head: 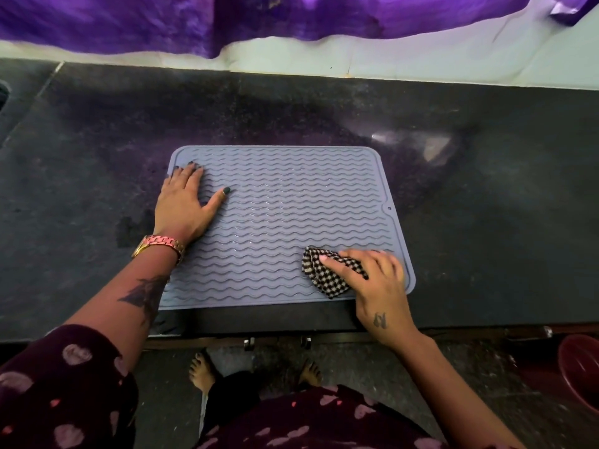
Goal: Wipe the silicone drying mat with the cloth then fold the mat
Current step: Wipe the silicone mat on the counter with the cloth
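— Where did the mat lie?

— The grey-blue rectangular silicone drying mat (285,222), ribbed with wavy lines and rounded at the corners, lay flat and unfolded on the dark speckled stone counter (486,222), its near edge close to the counter's front lip. A small hole showed on the mat's right border.

— And the hands?

— The left hand (183,205) lay palm down on the mat's left part, fingers spread and gripping nothing, with a gold-and-pink link watch (160,246) on the wrist at the mat's left edge. The right hand (372,277) was at the mat's near right corner, fingers pressed down on a bunched black-and-white checked cloth (327,275), which touched the mat's surface.

— Anything else around the mat?

— Beyond the mat's far edge a purple fabric (227,21) hung over a pale wall strip. To the mat's lower right, past the counter's front, a dark red plastic bowl (580,371) showed on the floor side.
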A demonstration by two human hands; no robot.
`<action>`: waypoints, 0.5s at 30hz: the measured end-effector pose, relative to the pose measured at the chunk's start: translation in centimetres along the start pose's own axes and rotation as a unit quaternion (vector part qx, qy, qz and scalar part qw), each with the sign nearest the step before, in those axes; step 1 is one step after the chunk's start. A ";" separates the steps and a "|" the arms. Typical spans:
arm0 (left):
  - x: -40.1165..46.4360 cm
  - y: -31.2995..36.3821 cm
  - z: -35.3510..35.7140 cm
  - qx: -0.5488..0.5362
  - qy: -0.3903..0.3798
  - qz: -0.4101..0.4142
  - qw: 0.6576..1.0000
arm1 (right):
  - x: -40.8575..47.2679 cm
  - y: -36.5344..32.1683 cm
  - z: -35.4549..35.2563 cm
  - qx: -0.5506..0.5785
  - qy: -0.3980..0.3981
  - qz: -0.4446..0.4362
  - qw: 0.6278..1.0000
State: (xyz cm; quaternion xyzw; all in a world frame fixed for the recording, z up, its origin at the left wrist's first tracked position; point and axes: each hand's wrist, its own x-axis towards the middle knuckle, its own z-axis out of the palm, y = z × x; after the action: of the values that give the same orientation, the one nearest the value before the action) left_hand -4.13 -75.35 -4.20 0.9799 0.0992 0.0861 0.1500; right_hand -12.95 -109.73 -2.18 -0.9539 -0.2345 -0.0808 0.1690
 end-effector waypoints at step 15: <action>0.2 0.2 -0.2 -0.021 0.029 -0.014 0.999 | 5.6 3.0 0.6 0.017 0.002 -0.010 1.000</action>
State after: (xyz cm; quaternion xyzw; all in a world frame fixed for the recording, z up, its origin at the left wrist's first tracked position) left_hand -3.93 -75.50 -3.94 0.9722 0.1149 0.1149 0.1687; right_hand -6.59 -109.68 -2.31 -0.9483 -0.2450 -0.0799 0.1850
